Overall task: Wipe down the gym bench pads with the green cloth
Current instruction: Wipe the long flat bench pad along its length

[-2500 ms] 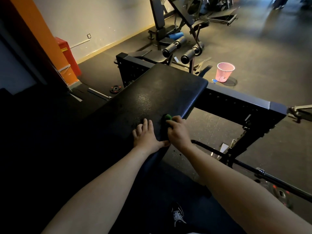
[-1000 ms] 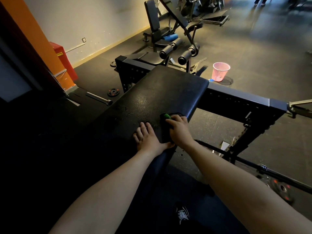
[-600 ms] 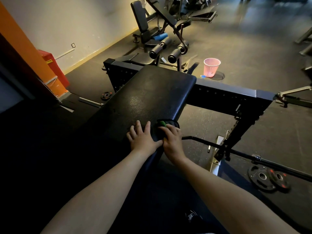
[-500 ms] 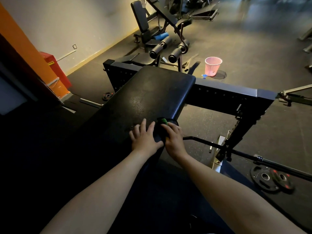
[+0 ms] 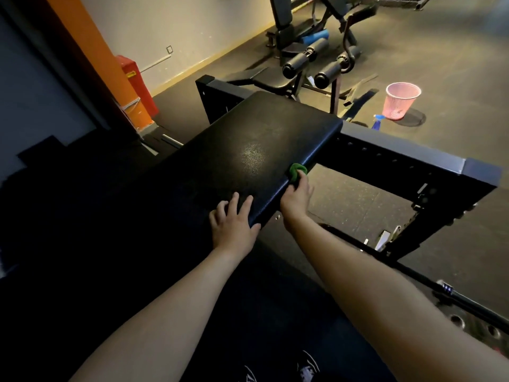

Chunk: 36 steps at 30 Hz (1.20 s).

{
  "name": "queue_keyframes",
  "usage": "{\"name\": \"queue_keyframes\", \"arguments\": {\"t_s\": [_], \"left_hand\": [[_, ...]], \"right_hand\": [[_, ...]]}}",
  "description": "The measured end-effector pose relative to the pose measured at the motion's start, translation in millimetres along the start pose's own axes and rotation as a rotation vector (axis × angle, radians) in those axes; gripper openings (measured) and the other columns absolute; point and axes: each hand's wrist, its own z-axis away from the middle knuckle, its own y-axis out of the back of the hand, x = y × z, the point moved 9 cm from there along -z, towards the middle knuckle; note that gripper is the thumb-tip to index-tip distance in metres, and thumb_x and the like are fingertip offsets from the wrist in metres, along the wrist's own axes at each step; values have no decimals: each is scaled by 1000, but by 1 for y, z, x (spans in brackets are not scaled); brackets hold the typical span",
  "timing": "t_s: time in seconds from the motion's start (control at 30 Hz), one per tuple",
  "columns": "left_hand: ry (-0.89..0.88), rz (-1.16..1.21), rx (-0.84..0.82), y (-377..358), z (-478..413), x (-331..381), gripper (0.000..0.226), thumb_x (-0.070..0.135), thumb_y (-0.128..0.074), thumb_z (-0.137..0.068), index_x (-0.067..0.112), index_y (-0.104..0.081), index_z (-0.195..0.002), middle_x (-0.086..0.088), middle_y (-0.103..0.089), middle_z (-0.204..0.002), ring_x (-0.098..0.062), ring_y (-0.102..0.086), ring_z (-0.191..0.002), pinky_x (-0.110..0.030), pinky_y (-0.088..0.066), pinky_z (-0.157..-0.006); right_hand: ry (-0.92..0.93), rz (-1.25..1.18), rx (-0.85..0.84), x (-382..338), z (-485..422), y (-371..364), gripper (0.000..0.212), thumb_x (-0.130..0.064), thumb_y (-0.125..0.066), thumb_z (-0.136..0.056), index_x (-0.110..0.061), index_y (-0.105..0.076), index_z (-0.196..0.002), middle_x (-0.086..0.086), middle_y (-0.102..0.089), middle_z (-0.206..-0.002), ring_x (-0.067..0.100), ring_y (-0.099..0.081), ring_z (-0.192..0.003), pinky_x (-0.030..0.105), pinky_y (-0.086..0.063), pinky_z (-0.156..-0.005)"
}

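Grips the green cloth (image 5: pixel 297 171) in the right hand (image 5: pixel 296 197), fingers curled round its near end, with the bunched wad poking out just beyond the fingertips. Presses it against the right edge of the bench pad (image 5: pixel 248 150), toward the far corner. Rests the left hand (image 5: pixel 234 224) flat by the pad's near right edge, fingers spread, holding nothing.

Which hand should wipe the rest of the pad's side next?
Right. The right hand holds the cloth against the pad's right edge, and more edge lies ahead. The left hand rests flat on top, holding nothing.
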Motion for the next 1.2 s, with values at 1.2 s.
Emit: {"name": "queue_keyframes", "arguments": {"t_s": [1.2], "left_hand": [[258,-242,-76,2,-34,37,92,61,-57,-92,45,7,-156,-21,-10,-155,-39,-20,-142,-51,-26,-116]], "right_hand": [[-56,-76,-54,-17,-106,23,20,-24,-44,-98,-29,-50,-116,2,-32,-135,27,-53,-112,54,-49,-101]]}}
